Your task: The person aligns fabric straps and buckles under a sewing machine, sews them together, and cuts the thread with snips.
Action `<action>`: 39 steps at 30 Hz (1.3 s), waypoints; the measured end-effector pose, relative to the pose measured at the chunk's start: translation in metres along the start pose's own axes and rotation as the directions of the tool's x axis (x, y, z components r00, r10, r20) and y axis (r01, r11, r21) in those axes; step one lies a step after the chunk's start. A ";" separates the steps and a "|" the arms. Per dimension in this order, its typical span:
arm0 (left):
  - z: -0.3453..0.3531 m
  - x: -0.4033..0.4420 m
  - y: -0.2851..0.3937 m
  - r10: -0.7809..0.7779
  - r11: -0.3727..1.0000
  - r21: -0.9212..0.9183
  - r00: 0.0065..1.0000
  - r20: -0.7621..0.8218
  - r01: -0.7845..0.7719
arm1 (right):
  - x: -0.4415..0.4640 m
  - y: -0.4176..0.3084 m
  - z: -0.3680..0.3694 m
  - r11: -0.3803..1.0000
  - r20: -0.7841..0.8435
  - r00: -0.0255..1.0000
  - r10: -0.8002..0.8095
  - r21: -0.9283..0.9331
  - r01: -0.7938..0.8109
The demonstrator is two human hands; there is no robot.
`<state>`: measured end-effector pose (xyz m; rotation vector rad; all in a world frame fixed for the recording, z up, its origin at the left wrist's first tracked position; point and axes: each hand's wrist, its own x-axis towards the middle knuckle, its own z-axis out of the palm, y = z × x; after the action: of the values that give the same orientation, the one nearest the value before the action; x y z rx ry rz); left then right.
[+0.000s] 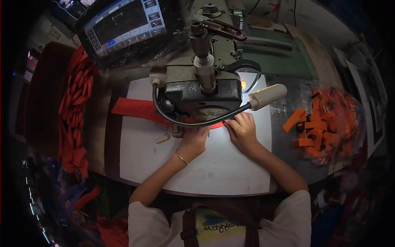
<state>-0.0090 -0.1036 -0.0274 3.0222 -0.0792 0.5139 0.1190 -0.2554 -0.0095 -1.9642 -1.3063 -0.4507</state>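
A red fabric strip runs from the left under the head of an industrial sewing machine, and its near end shows between my hands. My left hand, with a bangle at the wrist, is closed at the strip's front edge beside the machine's foot; its fingertips are partly hidden. My right hand pinches the strip's right end with thumb and fingers. Left of my left hand, a small yellowish tool, perhaps thread snips, lies on the white work surface.
A gooseneck lamp curves across the front of the machine, close above my hands. At the right, a clear plastic bag holds many orange fabric pieces. Bundled red strips hang at the left. A control screen stands behind.
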 end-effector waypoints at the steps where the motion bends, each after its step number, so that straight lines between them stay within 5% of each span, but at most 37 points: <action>1: -0.002 0.001 0.001 0.006 1.000 0.019 1.000 -0.017 -0.005 | 0.000 0.000 0.000 1.000 -0.013 1.000 -0.004 -0.010 0.004; 18: 0.001 0.015 -0.009 -0.021 1.000 0.000 0.999 -0.031 0.021 | 0.011 0.011 0.005 0.998 -0.065 0.998 -0.019 -0.059 0.016; 23: -0.007 0.008 -0.005 -0.102 0.989 -0.102 0.994 0.031 0.105 | 0.005 0.010 0.005 1.000 -0.034 0.999 -0.008 0.018 0.009; 28: -0.020 0.008 -0.004 -0.082 0.960 -0.275 0.994 -0.075 0.059 | 0.005 0.007 0.000 0.998 -0.015 1.000 0.014 0.063 -0.013; 32: -0.043 -0.008 -0.032 -0.232 0.929 -0.306 0.972 -0.041 0.209 | 0.003 0.010 -0.005 0.939 0.100 0.984 0.149 0.296 -0.172; 34: -0.061 -0.021 -0.067 -0.426 0.863 -0.218 0.888 0.171 0.456 | 0.009 0.010 -0.011 0.935 0.124 0.980 0.159 0.301 -0.190; 35: -0.068 -0.025 -0.084 -0.426 0.865 -0.213 0.890 0.165 0.454 | 0.012 0.010 -0.014 0.928 0.156 0.972 0.176 0.304 -0.217; 37: -0.076 -0.029 -0.119 -0.265 0.958 0.134 0.962 0.066 0.255 | 0.013 0.009 -0.019 0.910 0.223 0.951 0.215 0.308 -0.278; 39: -0.071 -0.038 -0.149 -0.227 0.964 0.161 0.972 0.068 0.214 | 0.013 0.012 -0.020 0.921 0.244 0.950 0.194 0.289 -0.262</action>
<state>-0.0582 0.0524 0.0168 3.1445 0.3030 0.3857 0.1374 -0.2646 0.0081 -1.8922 -1.1696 0.0849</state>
